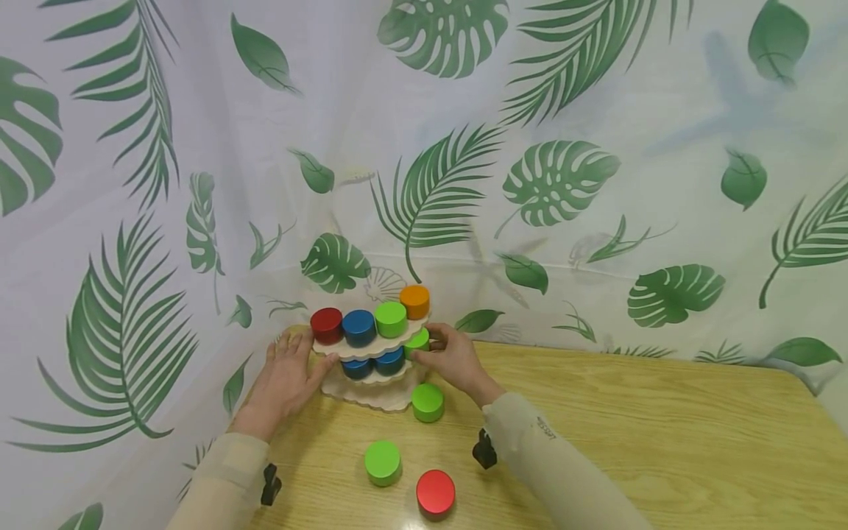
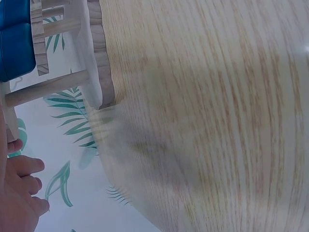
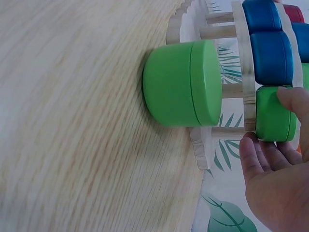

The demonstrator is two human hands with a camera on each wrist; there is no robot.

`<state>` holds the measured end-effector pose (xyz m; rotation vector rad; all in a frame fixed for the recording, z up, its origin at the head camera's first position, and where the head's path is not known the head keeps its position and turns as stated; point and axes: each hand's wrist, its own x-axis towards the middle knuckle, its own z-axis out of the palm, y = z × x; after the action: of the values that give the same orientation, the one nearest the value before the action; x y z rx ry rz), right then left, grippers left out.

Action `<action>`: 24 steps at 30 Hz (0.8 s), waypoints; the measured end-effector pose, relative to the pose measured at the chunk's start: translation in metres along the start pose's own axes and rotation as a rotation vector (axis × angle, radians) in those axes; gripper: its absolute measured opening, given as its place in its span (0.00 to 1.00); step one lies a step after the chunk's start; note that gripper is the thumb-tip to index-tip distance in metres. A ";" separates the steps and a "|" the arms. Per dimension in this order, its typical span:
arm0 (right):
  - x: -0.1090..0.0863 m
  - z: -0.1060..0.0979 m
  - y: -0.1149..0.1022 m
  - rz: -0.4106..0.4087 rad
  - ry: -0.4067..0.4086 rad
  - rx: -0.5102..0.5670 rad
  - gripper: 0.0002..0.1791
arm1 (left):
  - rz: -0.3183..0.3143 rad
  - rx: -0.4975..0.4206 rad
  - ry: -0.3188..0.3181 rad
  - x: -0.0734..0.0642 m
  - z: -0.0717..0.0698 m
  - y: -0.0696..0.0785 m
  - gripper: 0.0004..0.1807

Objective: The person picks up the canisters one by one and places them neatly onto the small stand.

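Observation:
A white wooden tiered rack (image 1: 371, 400) stands on the table near the cloth wall. My right hand (image 1: 457, 361) pinches a green round tin (image 3: 274, 113) at the right end of the middle shelf, thumb in front and fingers behind. Beside that tin on the same shelf sit two blue tins (image 1: 389, 361). The top shelf bears a dark red tin (image 1: 327, 326), a blue tin (image 1: 359, 328), a green tin (image 1: 391, 319) and an orange tin (image 1: 415, 302). My left hand (image 1: 281, 383) rests at the rack's left side with its thumb by the shelf edge and its fingers loosely extended.
Another green tin (image 1: 428, 403) stands at the rack's front right corner. Closer to me on the wood-grain table (image 1: 629, 434) are a green tin (image 1: 383, 463) and a red tin (image 1: 436, 495). A leaf-printed cloth (image 1: 457, 221) hangs behind and to the left.

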<state>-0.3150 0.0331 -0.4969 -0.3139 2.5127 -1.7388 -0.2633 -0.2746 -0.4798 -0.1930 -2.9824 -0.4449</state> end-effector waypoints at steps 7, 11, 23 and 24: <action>0.001 0.002 0.000 0.006 0.016 -0.004 0.32 | -0.003 -0.008 -0.003 0.000 0.001 -0.001 0.47; 0.001 0.004 0.000 0.001 0.026 -0.003 0.31 | -0.004 -0.013 -0.001 0.000 0.001 -0.001 0.47; -0.002 0.002 -0.001 0.028 0.029 -0.030 0.32 | -0.007 -0.011 0.002 0.001 0.002 -0.002 0.48; -0.002 0.001 -0.001 0.026 0.025 -0.043 0.31 | -0.008 -0.011 0.000 0.001 0.002 -0.001 0.48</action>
<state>-0.3124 0.0321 -0.4968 -0.2618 2.5628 -1.6919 -0.2648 -0.2753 -0.4820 -0.1821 -2.9824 -0.4618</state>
